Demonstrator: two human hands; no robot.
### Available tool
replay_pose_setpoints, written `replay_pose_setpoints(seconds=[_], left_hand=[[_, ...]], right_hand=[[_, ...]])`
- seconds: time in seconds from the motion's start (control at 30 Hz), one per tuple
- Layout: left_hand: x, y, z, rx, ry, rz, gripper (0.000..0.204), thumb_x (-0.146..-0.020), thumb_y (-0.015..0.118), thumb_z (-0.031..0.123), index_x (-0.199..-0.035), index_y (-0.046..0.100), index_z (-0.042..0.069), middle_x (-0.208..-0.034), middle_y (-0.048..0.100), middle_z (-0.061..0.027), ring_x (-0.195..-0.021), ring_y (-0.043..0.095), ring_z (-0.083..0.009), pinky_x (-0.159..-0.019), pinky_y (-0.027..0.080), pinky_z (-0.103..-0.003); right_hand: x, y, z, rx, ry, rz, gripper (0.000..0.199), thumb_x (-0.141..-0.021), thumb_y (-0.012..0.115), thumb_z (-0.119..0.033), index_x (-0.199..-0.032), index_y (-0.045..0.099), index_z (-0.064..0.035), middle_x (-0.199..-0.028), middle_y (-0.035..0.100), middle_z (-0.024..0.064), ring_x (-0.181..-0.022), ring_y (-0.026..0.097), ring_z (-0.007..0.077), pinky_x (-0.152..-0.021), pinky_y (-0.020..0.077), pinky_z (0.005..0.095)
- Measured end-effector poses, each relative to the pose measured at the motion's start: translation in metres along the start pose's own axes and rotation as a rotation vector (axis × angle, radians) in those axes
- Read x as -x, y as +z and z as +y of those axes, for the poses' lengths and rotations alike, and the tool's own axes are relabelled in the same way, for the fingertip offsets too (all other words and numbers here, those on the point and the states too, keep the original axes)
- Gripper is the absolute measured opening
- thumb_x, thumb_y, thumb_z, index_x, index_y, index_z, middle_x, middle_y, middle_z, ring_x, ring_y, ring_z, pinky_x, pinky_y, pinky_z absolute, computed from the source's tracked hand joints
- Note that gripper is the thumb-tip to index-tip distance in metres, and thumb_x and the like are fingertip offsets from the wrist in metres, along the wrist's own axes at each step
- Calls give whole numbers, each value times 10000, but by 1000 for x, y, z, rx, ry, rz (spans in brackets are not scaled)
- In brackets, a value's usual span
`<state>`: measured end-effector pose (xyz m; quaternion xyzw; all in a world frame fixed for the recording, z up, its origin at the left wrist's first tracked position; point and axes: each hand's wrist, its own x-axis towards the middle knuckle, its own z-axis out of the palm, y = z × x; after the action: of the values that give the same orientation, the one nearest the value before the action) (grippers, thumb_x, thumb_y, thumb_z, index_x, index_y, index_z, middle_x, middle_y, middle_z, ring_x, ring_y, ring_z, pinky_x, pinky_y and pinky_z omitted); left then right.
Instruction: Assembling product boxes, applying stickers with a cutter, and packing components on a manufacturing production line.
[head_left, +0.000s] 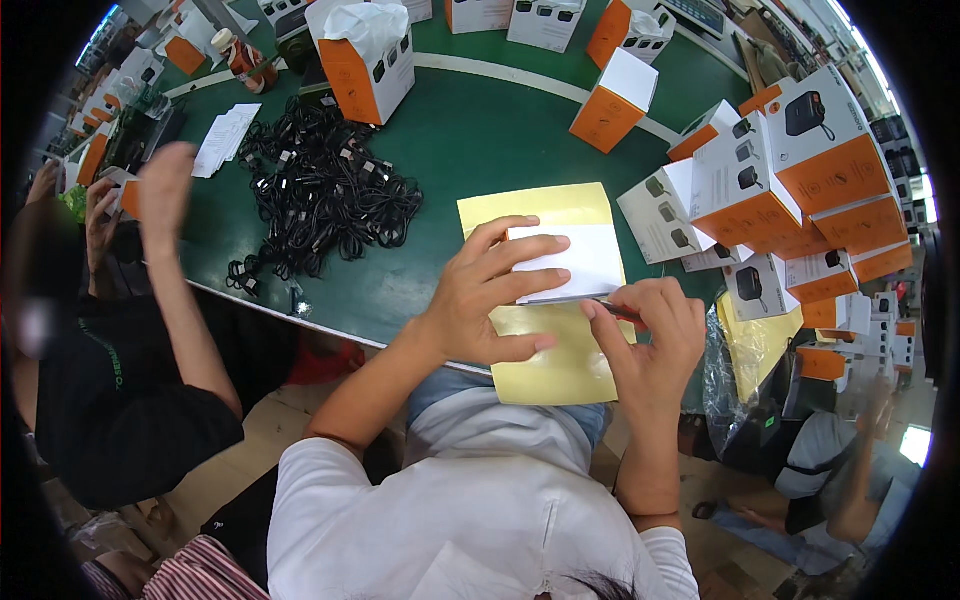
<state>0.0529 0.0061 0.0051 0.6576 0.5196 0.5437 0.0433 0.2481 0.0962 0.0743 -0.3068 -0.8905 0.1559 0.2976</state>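
In front of me lies a white box (pixel 580 262) on a yellow backing sheet (pixel 535 205), which sticks out over the table's near edge. My left hand (pixel 490 290) is open, its spread fingers resting across the box top and its thumb apart, over the sheet. At the box's near right corner, my right hand (pixel 655 325) pinches a slim dark tool (pixel 622 311) with some red on it. Its tip points at the box's near edge; most of the tool is hidden by my fingers, so its exact kind is unclear.
A heap of black cables (pixel 325 190) lies on the green table (pixel 440 120) to the left, beside white leaflets (pixel 225 140). Orange-and-white boxes (pixel 745 185) are stacked at the right, near more yellow sheets (pixel 755 340). A co-worker's arm (pixel 180 270) reaches in from the left.
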Motion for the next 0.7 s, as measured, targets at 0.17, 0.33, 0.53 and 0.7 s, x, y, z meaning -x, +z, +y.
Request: replay_pose_setpoints(seconds=[0.17, 0.33, 0.53, 0.7], left_hand=[[2, 14, -3, -19, -22, 91, 487, -647, 907, 274, -1076, 756, 99, -1288, 689, -112, -1204, 596, -368, -1026, 482, -479], [0, 23, -7, -103, 18, 191, 362, -669, 912, 188, -985, 750, 113, -1211, 718, -36, -1136, 618, -324, -914, 539, -405], [1, 20, -7, -94, 10, 162, 404, -636, 931, 140, -993, 749, 86, -1187, 731, -95, -1114, 642, -347, -955, 539, -442], [-2, 20, -8, -76, 17, 169, 378, -657, 918, 154, -990, 749, 96, -1199, 723, -62, -1112, 633, -329, -927, 541, -414]], right_hand=[[-2, 5, 1, 79, -25, 33, 246, -756, 877, -254, -829, 701, -99, -807, 624, -1, -712, 577, 181, -688, 339, 349], [-4, 5, -1, 176, -72, 64, 254, -774, 861, -297, -856, 702, -117, -808, 617, -5, -732, 573, 189, -702, 347, 354], [-20, -9, 15, 353, -86, -3, 263, -786, 844, -301, -914, 699, -122, -818, 605, 14, -738, 566, 205, -725, 378, 362], [-16, -27, 9, -46, 104, -48, 214, -762, 848, -92, -926, 714, -63, -795, 577, 48, -661, 534, 238, -598, 421, 374]])
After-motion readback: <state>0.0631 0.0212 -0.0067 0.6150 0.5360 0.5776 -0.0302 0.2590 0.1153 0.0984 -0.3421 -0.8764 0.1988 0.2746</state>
